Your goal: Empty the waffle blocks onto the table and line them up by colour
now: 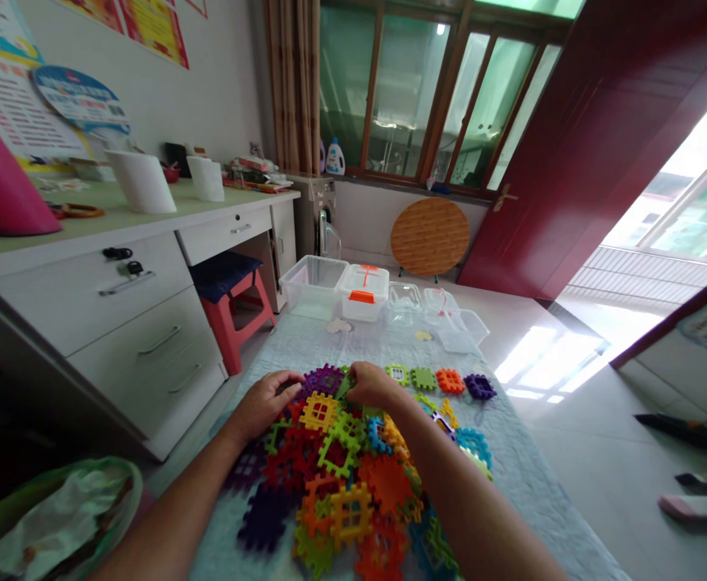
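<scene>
A heap of plastic interlocking building blocks in many colours lies on the light blue cloth. At the far left side of the heap, my left hand rests with its fingers apart beside a purple round block. My right hand reaches over the far part of the heap, its fingers bent down and closed on a green block, partly hidden by the hand. Nearer me are a yellow window block, an orange block and a dark purple square block.
Beyond the heap a row holds a lime window block, a green block, an orange block and a purple block. Clear plastic boxes stand at the cloth's far end. A red stool and desk are left.
</scene>
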Available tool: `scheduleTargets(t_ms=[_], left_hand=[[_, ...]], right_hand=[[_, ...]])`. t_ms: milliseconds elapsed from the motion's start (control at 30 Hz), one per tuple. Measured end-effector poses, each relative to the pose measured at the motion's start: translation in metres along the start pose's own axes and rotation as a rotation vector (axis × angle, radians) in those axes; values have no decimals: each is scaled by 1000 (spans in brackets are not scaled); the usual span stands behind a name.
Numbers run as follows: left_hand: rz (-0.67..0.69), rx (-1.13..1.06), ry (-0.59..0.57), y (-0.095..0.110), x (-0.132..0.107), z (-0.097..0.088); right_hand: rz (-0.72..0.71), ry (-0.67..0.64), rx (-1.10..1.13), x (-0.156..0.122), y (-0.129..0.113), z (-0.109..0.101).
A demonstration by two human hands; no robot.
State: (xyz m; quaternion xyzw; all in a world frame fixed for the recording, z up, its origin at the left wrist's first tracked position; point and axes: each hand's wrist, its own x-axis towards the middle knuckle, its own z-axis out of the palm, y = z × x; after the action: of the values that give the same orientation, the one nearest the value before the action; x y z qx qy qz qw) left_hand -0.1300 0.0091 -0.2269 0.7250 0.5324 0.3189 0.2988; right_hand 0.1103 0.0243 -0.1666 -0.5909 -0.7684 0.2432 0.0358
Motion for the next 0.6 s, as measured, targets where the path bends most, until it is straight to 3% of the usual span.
scheduleTargets(t_ms=[267,433,600], left_hand=[[8,-11,-3,1,0,0],[-4,1,-7,0,0,-1],[16,-8,-17,1,0,-2]], right_hand=[[-26,108,109,-8,4,11],[-20,207,314,-15,20,3],[-52,505,99,-33,33,-2]])
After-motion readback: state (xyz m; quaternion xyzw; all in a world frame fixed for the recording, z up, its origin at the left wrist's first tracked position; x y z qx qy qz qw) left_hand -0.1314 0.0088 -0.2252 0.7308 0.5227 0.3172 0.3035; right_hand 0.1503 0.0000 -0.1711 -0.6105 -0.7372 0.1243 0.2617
